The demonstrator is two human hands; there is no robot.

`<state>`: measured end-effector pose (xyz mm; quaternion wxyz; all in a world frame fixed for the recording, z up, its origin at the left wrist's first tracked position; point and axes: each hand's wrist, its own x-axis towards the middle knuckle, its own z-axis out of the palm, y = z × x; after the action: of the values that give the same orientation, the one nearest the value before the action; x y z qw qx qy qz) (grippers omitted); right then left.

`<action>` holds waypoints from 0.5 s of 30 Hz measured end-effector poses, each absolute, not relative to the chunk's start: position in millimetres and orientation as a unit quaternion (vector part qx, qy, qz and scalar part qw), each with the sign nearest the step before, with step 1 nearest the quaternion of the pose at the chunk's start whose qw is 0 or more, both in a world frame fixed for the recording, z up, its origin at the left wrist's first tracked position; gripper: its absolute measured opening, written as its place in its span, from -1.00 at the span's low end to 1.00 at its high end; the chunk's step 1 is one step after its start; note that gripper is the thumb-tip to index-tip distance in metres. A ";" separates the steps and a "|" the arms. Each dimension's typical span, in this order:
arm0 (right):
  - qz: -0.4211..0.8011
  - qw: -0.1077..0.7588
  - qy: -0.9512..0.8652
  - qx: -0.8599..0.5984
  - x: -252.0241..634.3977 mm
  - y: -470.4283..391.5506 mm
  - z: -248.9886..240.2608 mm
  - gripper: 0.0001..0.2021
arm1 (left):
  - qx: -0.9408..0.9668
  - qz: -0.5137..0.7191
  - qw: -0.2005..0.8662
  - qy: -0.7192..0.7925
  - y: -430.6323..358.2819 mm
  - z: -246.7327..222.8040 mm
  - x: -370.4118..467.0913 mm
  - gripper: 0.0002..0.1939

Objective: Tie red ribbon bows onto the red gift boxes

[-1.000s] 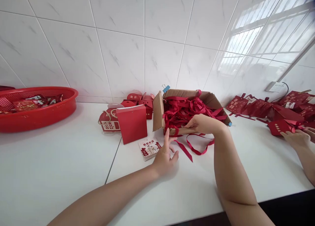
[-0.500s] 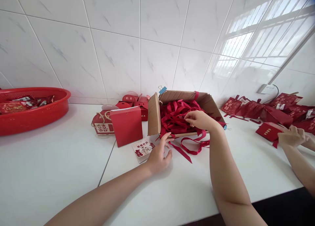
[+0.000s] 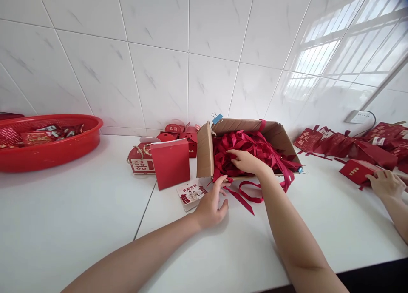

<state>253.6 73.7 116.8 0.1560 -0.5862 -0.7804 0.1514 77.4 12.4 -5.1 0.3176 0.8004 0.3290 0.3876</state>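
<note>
Box [image 3: 205, 152] holds ribbons [image 3: 247, 140]; right hand [image 3: 247, 161] half-curled inside, grip unclear; left hand [image 3: 211, 205] spread, empty.

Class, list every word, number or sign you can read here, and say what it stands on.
"囍": rope-handled box.
"歡喜": small red box at the back.
"吾家有喜", apparently, with a large "喜": flat card.
Too small, blurred or part-hidden: print on the second back box, snack packets and right-hand red boxes.

satiny cloth ribbons [image 3: 251, 144], matt cardboard box [image 3: 205, 153], smooth plastic basket [image 3: 54, 157], glossy wall tiles [image 3: 159, 84]
</note>
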 end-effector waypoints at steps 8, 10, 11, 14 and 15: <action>0.133 0.165 -0.784 -0.583 269.6 77.4 113.8 -0.65 | 0.802 0.394 0.317 0.318 14.0 -6.8 76.9 -0.26; 0.129 0.153 -0.807 -0.556 270.5 77.8 113.8 -0.74 | 0.801 0.391 0.323 0.318 14.1 -6.4 76.6 -0.27; 0.125 0.143 -0.815 -0.548 270.3 78.1 113.8 -0.78 | 0.800 0.390 0.325 0.320 14.0 -6.1 76.5 -0.26; 0.113 0.120 -0.811 -0.562 268.7 79.7 113.2 -0.78 | 0.796 0.388 0.330 0.326 13.8 -5.7 76.8 -0.24; 0.108 0.120 -0.805 -0.571 268.1 80.5 112.7 -0.75 | 0.795 0.389 0.332 0.327 13.8 -5.7 76.9 -0.23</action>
<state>268.1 80.5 112.7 0.1198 -0.5715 -0.8046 0.1082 76.9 13.8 -5.7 0.3317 0.7952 0.3265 0.3885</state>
